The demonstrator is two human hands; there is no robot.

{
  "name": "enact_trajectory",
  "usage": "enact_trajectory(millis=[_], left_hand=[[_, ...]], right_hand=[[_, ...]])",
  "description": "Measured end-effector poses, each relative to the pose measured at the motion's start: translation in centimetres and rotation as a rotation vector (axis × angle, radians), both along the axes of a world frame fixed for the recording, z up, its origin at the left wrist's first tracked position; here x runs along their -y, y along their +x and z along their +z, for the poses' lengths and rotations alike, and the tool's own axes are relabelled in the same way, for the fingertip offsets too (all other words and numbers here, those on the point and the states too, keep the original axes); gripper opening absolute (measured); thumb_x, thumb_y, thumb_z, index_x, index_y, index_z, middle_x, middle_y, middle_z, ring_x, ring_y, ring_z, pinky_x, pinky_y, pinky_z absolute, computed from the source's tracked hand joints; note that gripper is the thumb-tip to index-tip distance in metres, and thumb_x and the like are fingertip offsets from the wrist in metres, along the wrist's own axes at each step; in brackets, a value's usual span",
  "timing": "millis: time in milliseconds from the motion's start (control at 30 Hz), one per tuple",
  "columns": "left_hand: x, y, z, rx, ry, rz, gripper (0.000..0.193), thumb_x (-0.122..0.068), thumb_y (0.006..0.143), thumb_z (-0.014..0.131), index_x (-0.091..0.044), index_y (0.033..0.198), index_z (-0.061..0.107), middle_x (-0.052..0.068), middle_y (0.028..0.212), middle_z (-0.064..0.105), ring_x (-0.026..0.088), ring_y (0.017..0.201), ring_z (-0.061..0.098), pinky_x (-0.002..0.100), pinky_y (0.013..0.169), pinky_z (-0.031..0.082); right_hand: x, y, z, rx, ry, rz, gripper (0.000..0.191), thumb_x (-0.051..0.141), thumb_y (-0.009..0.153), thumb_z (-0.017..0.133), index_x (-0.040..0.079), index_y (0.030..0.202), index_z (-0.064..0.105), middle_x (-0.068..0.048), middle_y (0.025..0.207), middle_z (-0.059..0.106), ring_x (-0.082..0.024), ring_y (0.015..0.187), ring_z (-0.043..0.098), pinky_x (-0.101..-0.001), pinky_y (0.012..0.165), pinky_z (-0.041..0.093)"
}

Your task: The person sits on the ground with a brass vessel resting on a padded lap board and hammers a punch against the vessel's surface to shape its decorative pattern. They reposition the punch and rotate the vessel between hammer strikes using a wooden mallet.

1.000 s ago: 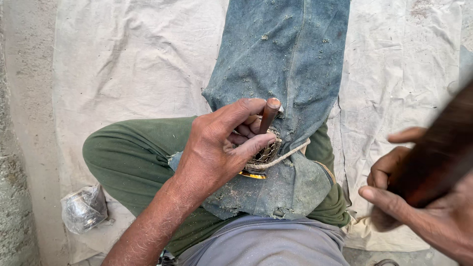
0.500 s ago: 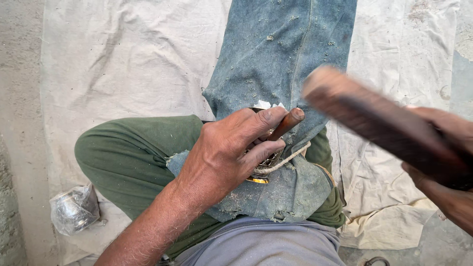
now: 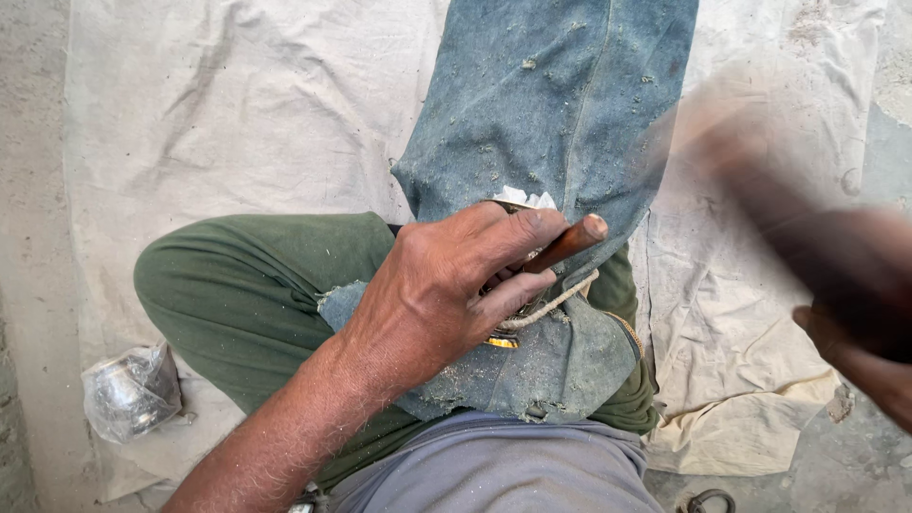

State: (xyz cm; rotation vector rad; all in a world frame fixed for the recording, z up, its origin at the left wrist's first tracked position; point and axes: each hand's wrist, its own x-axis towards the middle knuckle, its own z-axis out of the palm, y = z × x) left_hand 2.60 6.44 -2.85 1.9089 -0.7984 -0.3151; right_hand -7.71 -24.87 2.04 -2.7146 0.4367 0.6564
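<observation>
My left hand (image 3: pixel 446 290) rests on my lap and grips a thin wooden-handled tool (image 3: pixel 568 243), its round end sticking out past my fingers toward the right. Under that hand lie a small brass-coloured piece (image 3: pixel 501 341) and a loop of cord (image 3: pixel 556 302), mostly hidden by my fingers. My right hand (image 3: pixel 860 361) is at the right edge, closed on a dark wooden block (image 3: pixel 807 237) that is raised and blurred by motion. A dusty blue denim cloth (image 3: pixel 556 104) covers my lap and stretches away from me.
I sit cross-legged in green trousers (image 3: pixel 247 285) on a pale canvas sheet (image 3: pixel 218 104). A crumpled plastic bag with something shiny inside (image 3: pixel 130 391) lies at the left. Bare dusty ground shows at the left edge. A small metal ring (image 3: pixel 705 500) lies at the bottom right.
The dark wooden block in my right hand swung in over the tool's end, then back up and to the right. My left hand stayed put on the tool.
</observation>
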Motion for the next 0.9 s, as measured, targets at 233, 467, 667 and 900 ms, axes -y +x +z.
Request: enact_trajectory(millis=[233, 467, 667, 900], left_hand=[[-0.2, -0.2, -0.4, -0.002, -0.017, -0.007, 0.044, -0.017, 0.094, 0.078, -0.018, 0.135, 0.064, 0.002, 0.093, 0.067, 0.019, 0.084, 0.068, 0.035, 0.073, 0.059], [-0.2, -0.1, -0.9, 0.033, -0.016, -0.010, 0.044, -0.018, 0.092, 0.080, -0.017, 0.133, 0.062, 0.003, 0.097, 0.068, 0.019, 0.087, 0.069, 0.035, 0.073, 0.059], [-0.2, 0.0, -1.2, 0.039, 0.017, -0.022, 0.047, -0.020, 0.091, 0.079, -0.017, 0.135, 0.062, 0.002, 0.088, 0.065, 0.017, 0.082, 0.068, 0.034, 0.073, 0.060], [-0.3, 0.1, -1.1, 0.064, 0.003, -0.025, 0.044, -0.020, 0.091, 0.081, -0.017, 0.131, 0.064, 0.001, 0.090, 0.065, 0.016, 0.081, 0.068, 0.034, 0.070, 0.059]], right_hand=[[2.5, -2.3, -0.6, -0.123, -0.063, -0.116, 0.058, 0.007, 0.080, 0.080, 0.009, 0.135, 0.062, -0.007, 0.082, 0.062, -0.016, 0.066, 0.066, -0.0316, 0.063, 0.058], [1.1, -0.8, 0.1, -0.085, -0.079, -0.077, 0.057, 0.008, 0.080, 0.080, 0.009, 0.134, 0.063, -0.007, 0.083, 0.062, -0.016, 0.066, 0.065, -0.0319, 0.063, 0.058], [1.0, -0.9, -0.7, 0.073, 0.006, 0.020, 0.056, 0.009, 0.080, 0.080, 0.009, 0.134, 0.063, -0.007, 0.083, 0.062, -0.016, 0.066, 0.065, -0.0321, 0.063, 0.058], [3.1, -2.8, -1.1, -0.020, -0.052, -0.057, 0.055, 0.010, 0.081, 0.080, 0.009, 0.133, 0.064, -0.007, 0.083, 0.062, -0.016, 0.066, 0.065, -0.0323, 0.063, 0.058]])
